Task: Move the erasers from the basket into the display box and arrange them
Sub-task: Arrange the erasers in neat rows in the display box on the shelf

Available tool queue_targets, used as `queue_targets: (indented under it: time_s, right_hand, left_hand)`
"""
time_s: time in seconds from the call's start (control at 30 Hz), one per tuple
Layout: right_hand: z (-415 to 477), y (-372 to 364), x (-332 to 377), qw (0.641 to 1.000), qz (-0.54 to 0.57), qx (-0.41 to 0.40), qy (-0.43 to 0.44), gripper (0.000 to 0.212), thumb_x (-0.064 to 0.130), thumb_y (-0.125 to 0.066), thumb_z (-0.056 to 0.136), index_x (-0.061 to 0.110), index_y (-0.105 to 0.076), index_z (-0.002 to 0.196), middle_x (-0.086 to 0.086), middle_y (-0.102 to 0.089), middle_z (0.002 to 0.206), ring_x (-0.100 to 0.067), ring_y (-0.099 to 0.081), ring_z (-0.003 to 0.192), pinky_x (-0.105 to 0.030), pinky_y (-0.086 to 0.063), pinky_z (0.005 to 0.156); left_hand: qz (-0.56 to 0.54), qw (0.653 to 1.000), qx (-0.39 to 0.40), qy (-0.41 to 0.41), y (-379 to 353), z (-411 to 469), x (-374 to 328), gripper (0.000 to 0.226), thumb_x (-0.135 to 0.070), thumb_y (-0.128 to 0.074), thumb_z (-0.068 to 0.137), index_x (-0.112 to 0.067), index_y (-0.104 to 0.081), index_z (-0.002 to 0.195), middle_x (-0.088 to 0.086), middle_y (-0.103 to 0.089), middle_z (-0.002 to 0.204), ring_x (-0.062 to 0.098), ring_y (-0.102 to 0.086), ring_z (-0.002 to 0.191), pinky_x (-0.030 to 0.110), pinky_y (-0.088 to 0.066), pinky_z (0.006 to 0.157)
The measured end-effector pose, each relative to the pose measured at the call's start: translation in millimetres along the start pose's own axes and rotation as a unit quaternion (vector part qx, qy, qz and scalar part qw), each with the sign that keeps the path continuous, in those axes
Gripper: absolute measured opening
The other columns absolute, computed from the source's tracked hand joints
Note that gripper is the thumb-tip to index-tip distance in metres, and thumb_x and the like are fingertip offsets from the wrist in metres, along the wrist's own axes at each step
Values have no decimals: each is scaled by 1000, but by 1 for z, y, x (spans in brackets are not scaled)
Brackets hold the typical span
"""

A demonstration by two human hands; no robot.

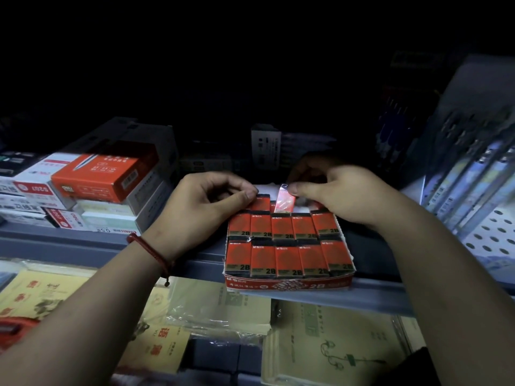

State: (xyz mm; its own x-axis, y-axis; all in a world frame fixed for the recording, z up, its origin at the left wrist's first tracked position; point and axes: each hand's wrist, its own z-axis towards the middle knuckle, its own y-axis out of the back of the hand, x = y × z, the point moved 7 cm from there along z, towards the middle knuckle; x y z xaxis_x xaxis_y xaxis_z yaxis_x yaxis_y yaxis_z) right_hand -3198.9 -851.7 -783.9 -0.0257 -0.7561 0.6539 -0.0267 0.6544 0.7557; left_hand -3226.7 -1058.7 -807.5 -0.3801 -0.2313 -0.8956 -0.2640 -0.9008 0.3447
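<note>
left hand [211, 201]: we see it pinching the back eraser [260, 203], flat in the box's back row
right hand [342, 196]: pinching the tilted eraser [284, 202] over that row
box [287, 286]: on the shelf [376, 291] edge, two front rows full

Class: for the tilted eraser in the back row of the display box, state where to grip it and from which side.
Pinch the tilted eraser by its raised far end, from above, as the right hand does: its lower end sits among packed neighbours in the display box.

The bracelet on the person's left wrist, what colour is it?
The thin cord bracelet is red, shown best in the head view.
</note>
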Motion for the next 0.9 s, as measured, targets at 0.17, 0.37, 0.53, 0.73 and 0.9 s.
queue_targets:
  time_s: [0.17, 0.37, 0.53, 0.73, 0.9]
  right_hand:
    - [-2, -6, 12, 997, -24, -56, 51, 11, 42, -72, 88, 32, -69, 85, 13, -66, 77, 1, -60, 69, -11, -44, 51]
    - [-4, -9, 9, 997, -52, -15, 57, 11, 34, -65, 96, 35, -75, 99, 20, -68, 94, 4, -60, 85, -11, -45, 68]
    - [-10, 8, 4, 998, -2, -25, 56, 27, 13, -56, 100, 32, -76, 102, 25, -68, 99, 18, -55, 72, 3, -36, 62]
    - [-18, 28, -1, 994, -84, -61, 27, 18, 19, -61, 98, 32, -72, 103, 19, -59, 89, 8, -48, 74, 7, -34, 60]
    - [-20, 22, -1, 988, -133, -81, -6, 16, 38, -65, 94, 24, -73, 94, 11, -63, 82, -1, -52, 72, -14, -39, 58]
  left_hand:
    - [8, 1000, -2, -4, 0, 1, 0, 8, -22, -73, 90, -19, -79, 95, 5, -78, 93, 37, -71, 93, 53, -59, 86]
    - [59, 997, 11, -38, -5, 1, -4, 14, -20, -71, 94, -26, -77, 105, 2, -76, 97, 35, -69, 94, 53, -56, 87]
    - [87, 995, 18, -32, -6, 2, -6, 14, -22, -68, 95, -27, -78, 104, -9, -77, 99, 11, -72, 96, 39, -59, 89]
    - [107, 994, 24, -12, -10, 6, -9, 21, -29, -70, 94, -33, -72, 115, -11, -73, 95, 22, -69, 89, 43, -58, 88]
    - [163, 986, -14, -27, -13, 7, -20, 17, -37, -66, 95, -34, -75, 110, -18, -73, 98, -6, -65, 95, 15, -52, 83]
